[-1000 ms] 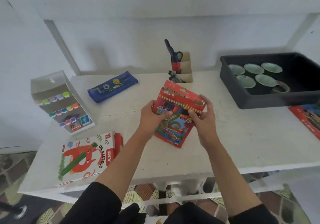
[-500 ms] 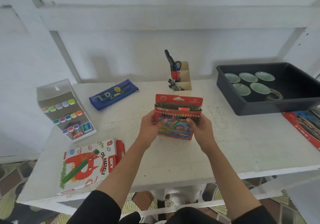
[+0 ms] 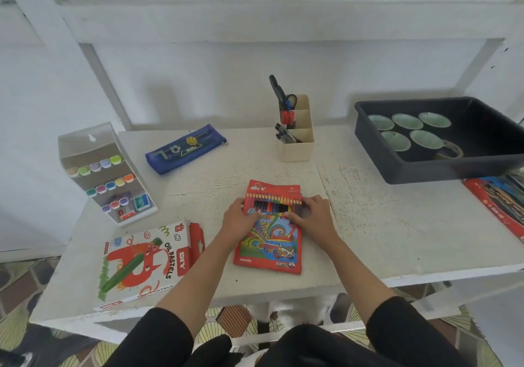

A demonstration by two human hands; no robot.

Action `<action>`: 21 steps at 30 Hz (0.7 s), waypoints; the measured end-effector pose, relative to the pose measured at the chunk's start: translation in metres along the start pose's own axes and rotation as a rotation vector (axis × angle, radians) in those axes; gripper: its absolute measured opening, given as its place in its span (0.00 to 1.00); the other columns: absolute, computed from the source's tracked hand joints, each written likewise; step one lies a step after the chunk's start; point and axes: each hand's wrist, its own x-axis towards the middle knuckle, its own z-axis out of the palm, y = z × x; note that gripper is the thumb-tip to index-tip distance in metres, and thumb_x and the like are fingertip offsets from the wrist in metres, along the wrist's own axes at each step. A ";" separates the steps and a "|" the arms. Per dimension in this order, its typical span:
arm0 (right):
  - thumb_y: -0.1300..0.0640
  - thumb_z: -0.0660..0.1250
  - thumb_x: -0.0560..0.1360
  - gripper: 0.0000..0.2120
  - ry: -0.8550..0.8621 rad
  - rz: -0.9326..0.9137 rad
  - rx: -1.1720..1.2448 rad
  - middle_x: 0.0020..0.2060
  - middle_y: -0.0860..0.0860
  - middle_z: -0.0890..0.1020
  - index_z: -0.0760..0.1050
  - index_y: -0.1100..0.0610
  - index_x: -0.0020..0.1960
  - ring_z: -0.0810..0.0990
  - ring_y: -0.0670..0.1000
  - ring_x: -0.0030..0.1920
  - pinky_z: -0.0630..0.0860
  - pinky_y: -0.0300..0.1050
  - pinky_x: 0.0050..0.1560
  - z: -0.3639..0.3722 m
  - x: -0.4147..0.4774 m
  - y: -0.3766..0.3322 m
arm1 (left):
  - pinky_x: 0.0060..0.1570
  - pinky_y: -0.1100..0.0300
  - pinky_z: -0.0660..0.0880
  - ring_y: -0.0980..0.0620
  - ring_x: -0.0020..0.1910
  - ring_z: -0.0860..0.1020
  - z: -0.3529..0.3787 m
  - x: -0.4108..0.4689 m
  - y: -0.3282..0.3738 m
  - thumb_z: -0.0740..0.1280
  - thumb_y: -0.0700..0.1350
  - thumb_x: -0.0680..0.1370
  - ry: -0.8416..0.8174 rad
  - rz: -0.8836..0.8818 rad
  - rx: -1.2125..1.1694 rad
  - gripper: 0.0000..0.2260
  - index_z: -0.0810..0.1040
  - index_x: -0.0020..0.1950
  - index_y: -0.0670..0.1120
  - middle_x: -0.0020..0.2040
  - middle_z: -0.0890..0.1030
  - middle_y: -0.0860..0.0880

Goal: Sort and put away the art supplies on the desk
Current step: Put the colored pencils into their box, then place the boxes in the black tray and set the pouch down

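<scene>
- "DIY" is printed on the red top flap of the coloured pencil pack [image 3: 269,242]. The oil pastels box [image 3: 141,259] to its left reads "OIL PASTELS" and "DIY".
- Both forearms reach forward over the desk [image 3: 368,225]. The left hand [image 3: 236,220] clasps the pack's upper left edge with its fingers curled over it. The right hand [image 3: 313,216] grips the upper right edge, fingers bent onto the pencil row.
- The pack lies flat at mid-desk. It is red-bordered, with a colourful van pictured below a window of pencils.
</scene>
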 end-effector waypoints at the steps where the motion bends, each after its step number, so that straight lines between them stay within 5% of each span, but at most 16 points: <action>1: 0.44 0.74 0.68 0.26 0.018 -0.011 -0.005 0.48 0.49 0.71 0.75 0.55 0.61 0.67 0.49 0.53 0.60 0.36 0.47 0.000 -0.002 0.000 | 0.50 0.53 0.78 0.47 0.49 0.80 0.001 0.000 -0.002 0.70 0.44 0.76 0.021 0.020 0.040 0.13 0.71 0.58 0.47 0.50 0.78 0.48; 4: 0.44 0.73 0.68 0.27 0.070 -0.038 -0.040 0.49 0.50 0.71 0.75 0.56 0.62 0.66 0.48 0.52 0.60 0.35 0.47 0.003 -0.005 0.002 | 0.48 0.56 0.75 0.48 0.50 0.78 0.005 -0.004 -0.004 0.69 0.42 0.75 0.092 0.094 0.172 0.13 0.73 0.59 0.43 0.51 0.77 0.47; 9: 0.44 0.74 0.67 0.31 0.122 -0.042 -0.020 0.54 0.53 0.72 0.72 0.56 0.65 0.67 0.49 0.56 0.64 0.37 0.52 0.007 -0.005 0.007 | 0.59 0.48 0.66 0.45 0.64 0.66 0.010 -0.014 -0.006 0.66 0.51 0.75 0.190 0.076 0.668 0.21 0.69 0.65 0.45 0.62 0.68 0.46; 12: 0.48 0.71 0.72 0.23 0.154 -0.056 -0.001 0.53 0.53 0.73 0.74 0.57 0.63 0.68 0.48 0.54 0.70 0.41 0.53 0.008 -0.005 0.010 | 0.60 0.48 0.66 0.46 0.65 0.64 0.007 -0.017 -0.006 0.66 0.50 0.75 0.201 0.131 0.643 0.24 0.66 0.69 0.47 0.64 0.65 0.45; 17: 0.58 0.64 0.78 0.08 0.254 -0.014 0.307 0.49 0.51 0.79 0.77 0.57 0.56 0.77 0.43 0.47 0.71 0.26 0.42 -0.005 -0.011 0.008 | 0.60 0.51 0.66 0.48 0.64 0.64 0.012 -0.020 0.001 0.67 0.44 0.75 0.210 0.308 0.537 0.24 0.66 0.69 0.48 0.64 0.65 0.46; 21: 0.61 0.60 0.79 0.09 0.321 0.019 0.473 0.44 0.49 0.81 0.79 0.56 0.52 0.78 0.39 0.42 0.75 0.31 0.41 -0.036 -0.019 0.011 | 0.59 0.54 0.65 0.50 0.62 0.66 0.026 -0.017 0.019 0.66 0.41 0.74 0.184 0.419 0.493 0.19 0.71 0.65 0.48 0.62 0.67 0.48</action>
